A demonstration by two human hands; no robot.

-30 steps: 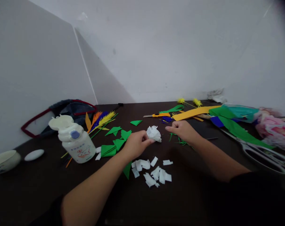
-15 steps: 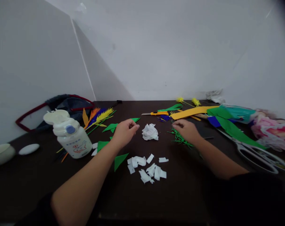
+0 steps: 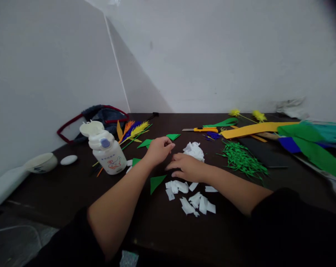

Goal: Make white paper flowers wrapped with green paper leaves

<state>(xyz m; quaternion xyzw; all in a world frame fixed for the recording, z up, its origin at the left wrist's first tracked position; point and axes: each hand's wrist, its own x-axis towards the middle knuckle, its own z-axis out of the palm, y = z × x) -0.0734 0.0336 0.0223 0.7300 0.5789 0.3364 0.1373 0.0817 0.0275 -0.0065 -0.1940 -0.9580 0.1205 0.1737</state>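
My left hand [image 3: 160,150] hovers low over the dark table, its fingers curled together; whatever they may hold is hidden. Beside it, my right hand [image 3: 186,167] points leftward with the fingers apart and nothing visible in them. The crumpled white paper [image 3: 195,149] lies just behind my right hand and is partly covered by it. Several torn white paper pieces [image 3: 195,201] are scattered in front of that hand. Near the left wrist lies a green triangle [image 3: 157,182], with more green pieces [image 3: 173,137] behind the hand. A heap of green shreds [image 3: 241,157] sits to the right.
A white bottle [image 3: 109,154] with its lid up stands at left, near a bowl [image 3: 42,163]. Behind lies a yellow utility knife [image 3: 206,129] with its blade exposed. Yellow strips [image 3: 256,128], green sheets [image 3: 320,152] and partly visible scissors [image 3: 322,171] occupy the right.
My right hand has moved left from the green shreds toward my left hand, and its fingers have spread. The view has turned left, so the table things appear shifted right.
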